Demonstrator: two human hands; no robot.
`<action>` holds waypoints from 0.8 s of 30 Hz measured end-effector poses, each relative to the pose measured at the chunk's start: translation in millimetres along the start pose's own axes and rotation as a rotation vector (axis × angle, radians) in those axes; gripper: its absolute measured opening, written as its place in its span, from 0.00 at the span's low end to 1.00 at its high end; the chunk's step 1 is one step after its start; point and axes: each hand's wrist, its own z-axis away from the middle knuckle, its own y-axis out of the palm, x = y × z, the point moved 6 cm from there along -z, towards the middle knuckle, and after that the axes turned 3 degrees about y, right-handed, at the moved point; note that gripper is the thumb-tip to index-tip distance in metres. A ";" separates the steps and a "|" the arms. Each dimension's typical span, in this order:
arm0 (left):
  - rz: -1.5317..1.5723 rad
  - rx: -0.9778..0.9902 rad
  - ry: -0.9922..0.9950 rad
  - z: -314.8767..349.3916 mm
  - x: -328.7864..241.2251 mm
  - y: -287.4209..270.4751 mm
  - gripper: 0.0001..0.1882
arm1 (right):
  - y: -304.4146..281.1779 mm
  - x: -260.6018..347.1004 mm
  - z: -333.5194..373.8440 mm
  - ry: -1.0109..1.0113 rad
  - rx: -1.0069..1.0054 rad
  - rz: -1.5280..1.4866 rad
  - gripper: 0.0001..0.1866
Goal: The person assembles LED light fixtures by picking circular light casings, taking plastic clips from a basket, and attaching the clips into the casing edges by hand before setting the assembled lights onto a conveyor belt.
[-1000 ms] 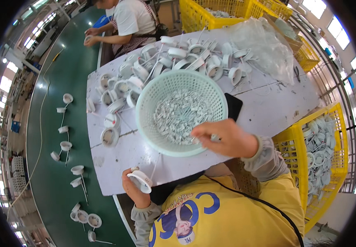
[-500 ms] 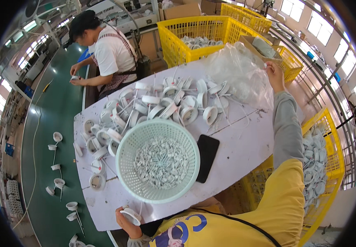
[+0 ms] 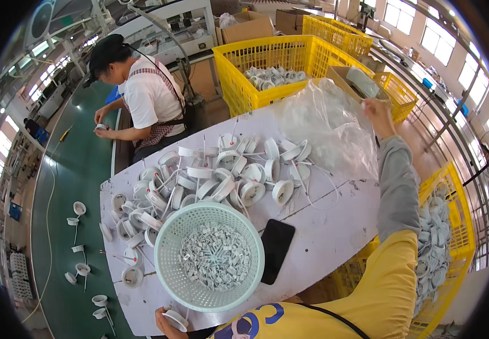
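My left hand [image 3: 166, 324] is closed on a white round lamp-holder-like housing [image 3: 175, 321] at the table's near edge, with a thin white wire beside it. Above it stands a pale green perforated basket [image 3: 159, 248] holding many small white pieces [image 3: 213, 257]. Far to the right, my right hand [image 3: 379, 117] is raised with its fingers pinched together, beside a clear plastic bag [image 3: 326, 127]. Anything between those fingertips is too blurred to name. Behind the basket lies a heap of similar white housings [image 3: 222, 175] with wires.
A black phone [image 3: 278, 248] lies right of the basket on the white table [image 3: 329, 226]. Yellow crates [image 3: 244, 93] stand behind, and another crate [image 3: 462, 226] of white parts is at right. At left, a co-worker [image 3: 148, 96] sits by a green conveyor belt [image 3: 58, 226] carrying several housings.
The view has tilted up, so the table and basket sit lower in it. My left hand still holds the housing. The right hand stays out by the bag, its fingers now blurred.
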 end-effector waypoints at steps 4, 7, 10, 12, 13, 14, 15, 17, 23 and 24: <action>-0.120 -0.069 0.032 3.0 2.9 -5.9 0.18 | -1.3 -75.5 -59.0 0.385 -0.057 -0.301 0.10; -0.007 -0.101 -0.039 4.2 5.3 -9.7 0.18 | 22.1 -142.8 -92.9 0.477 -0.150 -0.466 0.11; 0.113 -0.045 -0.093 -3.0 14.4 -2.1 0.17 | 18.6 -210.8 -106.2 0.490 -0.222 -0.307 0.13; 0.121 -0.063 -0.104 -3.1 12.0 2.0 0.16 | 32.6 -214.5 -115.1 0.491 -0.194 -0.098 0.15; 0.110 -0.084 -0.107 0.1 9.8 -0.2 0.16 | 42.5 -204.5 -111.7 0.439 -0.146 0.134 0.17; 0.094 -0.100 -0.098 1.0 8.9 -1.9 0.16 | 49.6 -193.1 -112.4 0.379 -0.101 0.370 0.18; 0.091 -0.098 -0.097 0.3 10.5 -2.6 0.16 | 43.6 -189.0 -116.5 0.373 -0.096 0.381 0.18; 0.122 -0.081 -0.127 -4.6 14.9 -0.4 0.15 | 19.1 -175.3 -127.9 0.295 -0.133 0.222 0.18; 0.088 -0.083 -0.143 -3.3 3.7 -6.3 0.18 | 47.0 229.9 -57.3 -0.036 0.370 -0.815 0.15; 0.104 -0.087 -0.144 -7.0 4.0 -3.3 0.18 | 36.7 278.5 -23.7 -0.095 0.478 -0.777 0.13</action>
